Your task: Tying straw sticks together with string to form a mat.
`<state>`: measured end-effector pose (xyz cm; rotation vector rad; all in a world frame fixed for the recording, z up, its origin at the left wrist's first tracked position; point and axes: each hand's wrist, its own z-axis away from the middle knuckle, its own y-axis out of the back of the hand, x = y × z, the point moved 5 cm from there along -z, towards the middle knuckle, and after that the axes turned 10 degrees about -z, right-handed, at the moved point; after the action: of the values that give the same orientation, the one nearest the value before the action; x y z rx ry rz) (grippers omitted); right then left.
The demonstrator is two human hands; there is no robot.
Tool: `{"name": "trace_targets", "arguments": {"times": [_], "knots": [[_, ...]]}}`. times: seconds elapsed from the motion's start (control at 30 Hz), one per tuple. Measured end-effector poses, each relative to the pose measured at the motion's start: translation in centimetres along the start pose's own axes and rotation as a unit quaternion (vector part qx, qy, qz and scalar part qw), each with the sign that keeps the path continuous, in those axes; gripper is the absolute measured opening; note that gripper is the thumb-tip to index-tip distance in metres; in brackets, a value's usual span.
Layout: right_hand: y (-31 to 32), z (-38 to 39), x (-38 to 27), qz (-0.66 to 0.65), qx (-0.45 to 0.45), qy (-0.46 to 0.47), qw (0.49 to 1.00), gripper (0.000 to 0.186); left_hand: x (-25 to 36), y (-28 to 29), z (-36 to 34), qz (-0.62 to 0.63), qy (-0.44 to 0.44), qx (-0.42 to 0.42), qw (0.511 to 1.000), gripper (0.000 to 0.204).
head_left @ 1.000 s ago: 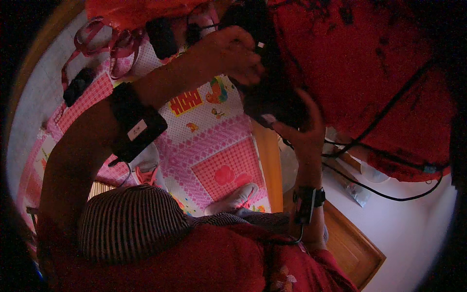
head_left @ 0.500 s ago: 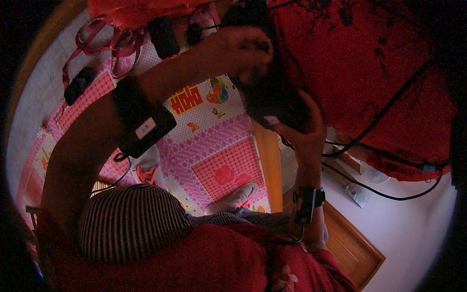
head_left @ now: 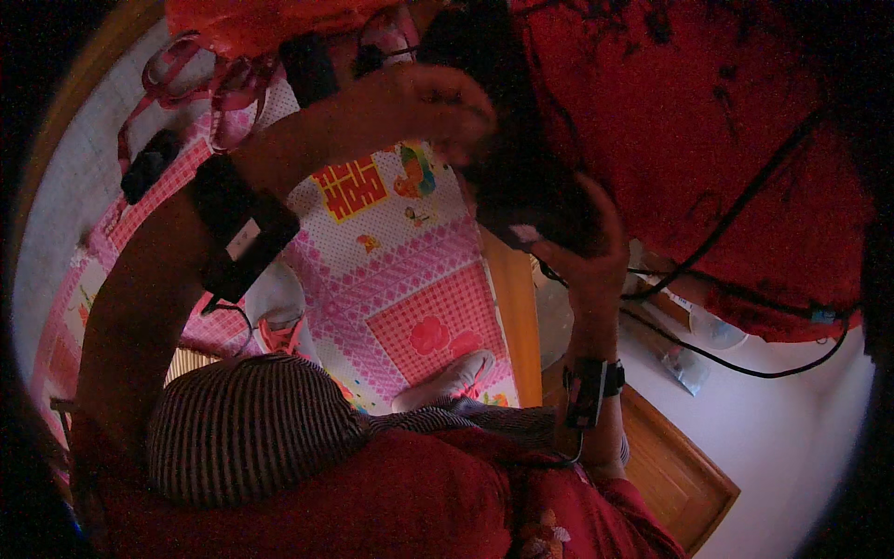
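Fingers (head_left: 605, 205) of the right hand (head_left: 596, 265) are clamped on the lower end of a dark object (head_left: 535, 191), the thumb beneath and the others along its right side. Remaining features follow in descending size.

Red cloth (head_left: 689, 112): fills the upper right, just beside the dark object. Patterned pink sheet (head_left: 419, 270): spread beneath both arms, with a pale shoe (head_left: 447, 382) at its near edge. Striped clothing (head_left: 251, 429): covers the raised left knee. Dark object: lies between the two hands, above the right edge of the sheet; its outline merges with the shadow, and its kind cannot be told. Left hand (head_left: 452, 102): fingers curled at the upper left side of the object; whether they grip it or merely rest against it cannot be told. Black cord (head_left: 741, 197): crosses the red cloth and descends toward the right wrist. Wrist units, left (head_left: 247, 238) and right (head_left: 585, 391): strapped to the forearms, each trailing a thin wire. Pale patch (head_left: 524, 231): on the object's lower end, near the right thumb.

Likely faults: the lower end may slip if the thumb loses its support while the left fingers bear little load; poor light may cause a misplaced grip on the dark surface; the cord, so near the right wrist, may snag should that arm swing outward.
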<state>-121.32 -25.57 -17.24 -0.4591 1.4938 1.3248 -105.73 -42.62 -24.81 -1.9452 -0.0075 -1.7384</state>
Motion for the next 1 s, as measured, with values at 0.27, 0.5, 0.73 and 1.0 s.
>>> {"name": "trace_targets", "arguments": {"times": [0.27, 0.5, 0.73, 1.0], "knots": [[-0.3, -0.2, 0.2, -0.057, -0.024, -0.010, 0.998, 0.078, -0.5, -1.4, -0.7, -0.345, -0.204, -0.100, 0.911, 0.022], [-0.8, 0.0, -0.1, -0.071, -0.011, -0.024, 0.997, 0.077, -0.7, -1.3, -0.3, -0.301, -0.108, -0.117, 0.940, 0.020], [-0.3, 0.0, 0.0, -0.018, -0.027, -0.008, 0.999, 0.075, 0.1, -1.4, -0.9, -0.400, -0.159, -0.099, 0.897, 0.020], [-0.9, -0.1, -0.6, 0.094, -0.035, 0.033, 0.994, 0.077, -1.2, -2.0, -0.7, -0.348, -0.044, -0.149, 0.925, 0.021]]}}
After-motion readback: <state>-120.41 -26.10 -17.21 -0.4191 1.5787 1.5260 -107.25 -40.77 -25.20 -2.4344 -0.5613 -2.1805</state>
